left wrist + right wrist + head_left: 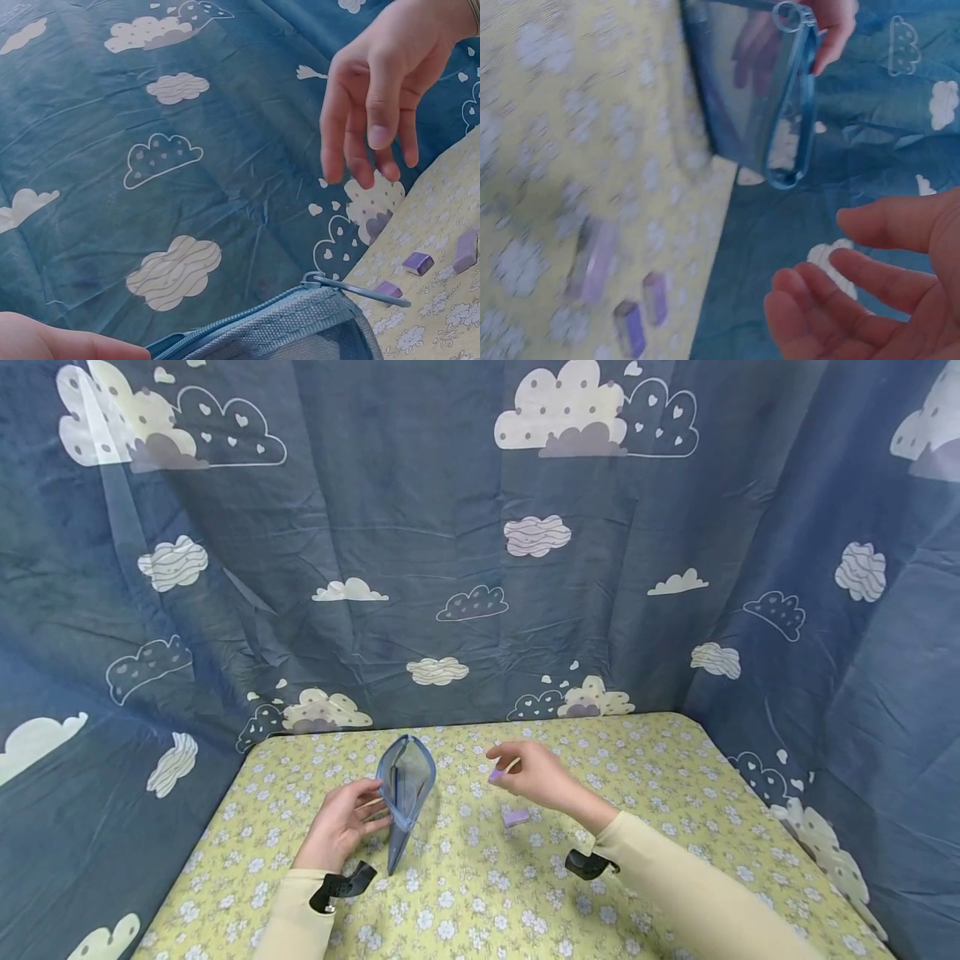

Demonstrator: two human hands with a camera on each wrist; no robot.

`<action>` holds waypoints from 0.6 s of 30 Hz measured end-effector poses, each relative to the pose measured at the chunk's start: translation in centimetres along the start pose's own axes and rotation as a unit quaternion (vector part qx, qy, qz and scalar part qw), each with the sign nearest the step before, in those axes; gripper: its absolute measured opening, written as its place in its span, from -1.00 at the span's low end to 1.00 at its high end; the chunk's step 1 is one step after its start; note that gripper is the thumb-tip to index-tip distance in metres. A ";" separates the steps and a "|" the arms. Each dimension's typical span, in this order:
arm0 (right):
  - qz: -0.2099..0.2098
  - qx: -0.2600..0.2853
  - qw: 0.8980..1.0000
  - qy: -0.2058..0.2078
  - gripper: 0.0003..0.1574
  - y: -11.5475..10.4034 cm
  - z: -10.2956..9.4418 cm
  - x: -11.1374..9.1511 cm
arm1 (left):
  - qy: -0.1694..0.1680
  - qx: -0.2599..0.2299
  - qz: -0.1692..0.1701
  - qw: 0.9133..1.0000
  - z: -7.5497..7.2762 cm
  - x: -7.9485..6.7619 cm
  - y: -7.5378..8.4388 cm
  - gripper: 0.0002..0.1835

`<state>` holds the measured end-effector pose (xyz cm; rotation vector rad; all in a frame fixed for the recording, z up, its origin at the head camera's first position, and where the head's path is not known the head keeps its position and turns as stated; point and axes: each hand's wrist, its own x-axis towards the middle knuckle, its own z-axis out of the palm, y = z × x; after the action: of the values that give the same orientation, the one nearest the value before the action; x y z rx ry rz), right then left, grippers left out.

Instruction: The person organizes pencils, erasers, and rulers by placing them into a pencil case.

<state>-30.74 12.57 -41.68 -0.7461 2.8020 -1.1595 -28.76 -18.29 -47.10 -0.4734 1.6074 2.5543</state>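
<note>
A blue zip pouch (411, 778) with see-through sides stands tilted above the table, its zipped mouth gaping upward. My left hand (343, 820) grips it by the left side, with the thumb (82, 346) at the zipper edge; some of its fingers show through the clear side in the right wrist view. To the right, my right hand (531, 772) hovers over the table with loosely bent fingers and holds nothing in either wrist view. Below it lie a longer pale purple block (592, 259) and two smaller purple blocks (629, 328), apart from the hand.
A yellow floral cloth (465, 902) covers the table. Dark blue curtains (420, 543) with cloud prints hang behind it and along both sides. The pouch's zipper pull (360, 289) sticks out at one end of the mouth.
</note>
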 end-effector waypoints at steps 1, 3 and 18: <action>-0.002 -0.003 1.000 0.001 -0.57 0.3 -0.1 -0.1 | -0.001 -0.003 0.001 1.000 0.1 0.0 0.0 -0.88; -0.006 -0.007 1.000 0.001 -0.56 1.0 -0.3 -0.4 | -0.005 -0.002 0.002 1.000 0.1 0.0 0.0 -0.90; -0.024 -0.036 0.999 -0.026 -0.49 6.4 1.9 -1.6 | -0.013 -0.006 -0.005 1.000 0.2 0.1 -0.3 -0.89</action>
<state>-31.67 15.90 -47.59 -0.8418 2.8104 -1.0342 -28.82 -18.03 -47.30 -0.4466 1.5779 2.5534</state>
